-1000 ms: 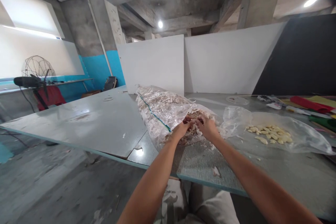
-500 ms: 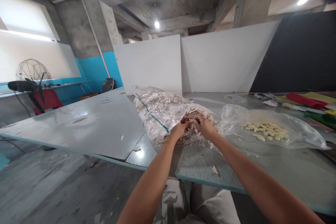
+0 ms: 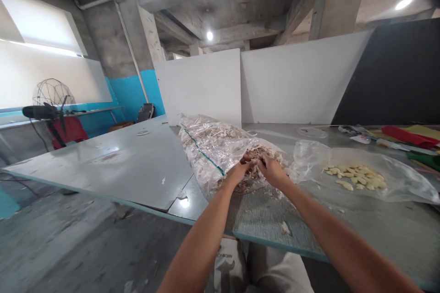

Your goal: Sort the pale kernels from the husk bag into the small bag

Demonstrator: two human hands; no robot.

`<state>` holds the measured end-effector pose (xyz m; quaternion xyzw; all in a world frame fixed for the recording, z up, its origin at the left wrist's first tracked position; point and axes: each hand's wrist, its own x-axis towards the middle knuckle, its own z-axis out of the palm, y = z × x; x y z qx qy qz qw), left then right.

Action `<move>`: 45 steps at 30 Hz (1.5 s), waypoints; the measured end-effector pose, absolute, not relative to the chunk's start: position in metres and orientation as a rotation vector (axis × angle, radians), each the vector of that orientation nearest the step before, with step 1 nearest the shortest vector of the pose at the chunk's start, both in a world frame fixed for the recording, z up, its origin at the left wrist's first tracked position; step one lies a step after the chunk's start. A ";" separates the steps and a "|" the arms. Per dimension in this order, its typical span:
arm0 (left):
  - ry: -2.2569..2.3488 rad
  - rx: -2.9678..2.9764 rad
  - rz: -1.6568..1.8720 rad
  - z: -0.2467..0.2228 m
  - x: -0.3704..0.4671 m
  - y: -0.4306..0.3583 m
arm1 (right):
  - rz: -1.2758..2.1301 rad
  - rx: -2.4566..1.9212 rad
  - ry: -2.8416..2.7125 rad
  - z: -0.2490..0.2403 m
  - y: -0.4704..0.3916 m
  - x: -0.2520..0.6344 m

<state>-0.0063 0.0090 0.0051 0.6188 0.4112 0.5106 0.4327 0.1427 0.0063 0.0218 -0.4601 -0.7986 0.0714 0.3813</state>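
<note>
My left hand (image 3: 243,169) and my right hand (image 3: 273,171) meet at the mouth of a large clear plastic bag (image 3: 206,144) with a blue-green stripe. The bag lies on its side, full of pale, papery garlic skins (image 3: 256,151) that spill out in front. The fingers of both hands are bent and pinched together, fingertips nearly touching. What they pinch is too small and hidden to make out. Right of my hands, peeled garlic cloves (image 3: 360,176) lie in a heap on or in another clear plastic bag (image 3: 398,169).
The grey table (image 3: 144,169) has a front edge close to my body. Loose skin scraps (image 3: 285,228) lie on it. White panels (image 3: 202,87) stand behind. A round clear lid (image 3: 312,132) and a red roll (image 3: 409,136) are at the back right. A fan (image 3: 51,100) stands far left.
The whole view has shifted slightly, so things appear a little farther right and lower. My hands stay together at the bag's mouth, with only small finger movements.
</note>
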 end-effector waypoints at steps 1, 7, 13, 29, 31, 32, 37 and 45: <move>1.026 1.537 1.271 0.005 -0.006 0.009 | 0.190 -1.175 -2.035 0.022 0.006 0.143; 0.983 1.502 1.289 0.008 -0.006 0.005 | 0.224 -1.147 -2.001 0.021 0.005 0.143; 0.980 1.406 1.294 0.014 -0.006 0.001 | 0.263 -1.113 -1.969 0.023 0.003 0.145; 0.956 1.570 1.302 0.001 -0.005 0.012 | 0.493 -1.133 -1.904 0.031 -0.001 0.145; 0.928 1.576 1.298 0.002 -0.005 0.011 | 0.478 -1.157 -1.899 0.033 -0.001 0.145; 0.926 1.585 1.298 0.003 -0.005 0.010 | 0.476 -1.169 -1.892 0.033 -0.001 0.145; 1.055 1.656 1.296 0.004 -0.006 0.008 | 0.495 -1.191 -1.891 0.027 0.004 0.144; 1.212 1.781 1.249 0.000 -0.008 0.008 | 0.335 -1.287 -1.958 0.025 0.004 0.144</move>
